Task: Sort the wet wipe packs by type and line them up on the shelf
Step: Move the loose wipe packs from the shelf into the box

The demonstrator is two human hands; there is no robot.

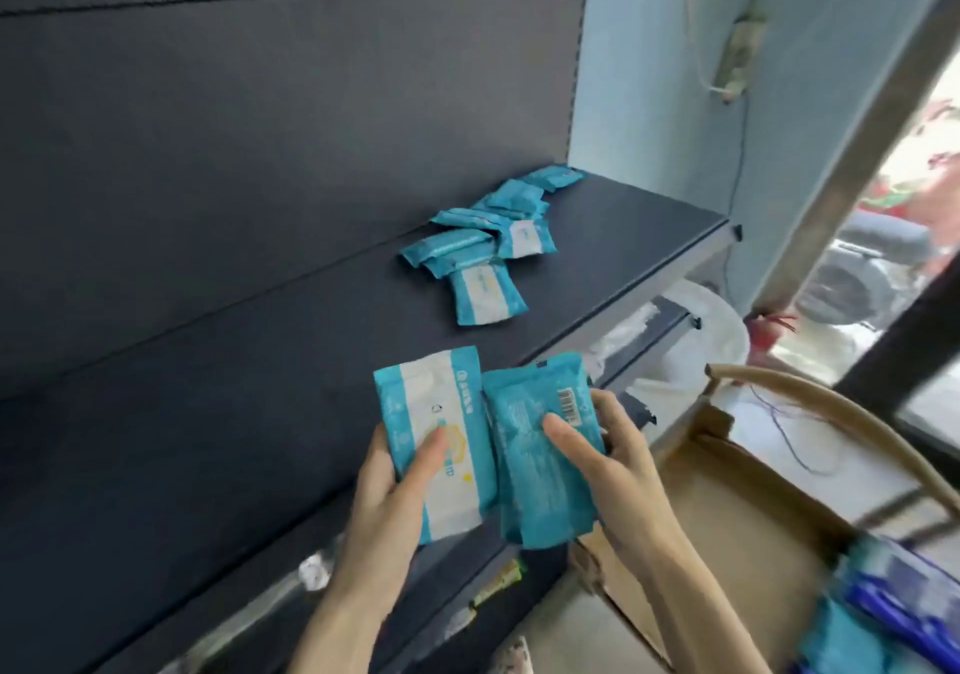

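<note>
Left hand (384,491) grip clasps a face-up pack (431,398); right hand (623,470) grip clasps a barcode-side pack (540,496), side by side, likely for type comparison

Wipe packs (485,296) glossy, crinkly plastic film; shelf (623,236) smooth & matt; box (737,507) matt brown cardbd.

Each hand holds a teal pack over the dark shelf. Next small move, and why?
Probably flip the teal barcode-side-up pack in the right hand to see its front. The teal white-labelled pack in the left hand shows its face, so types can't yet be compared. The jumbled teal pile on the dark shelf looks unsorted.
</note>
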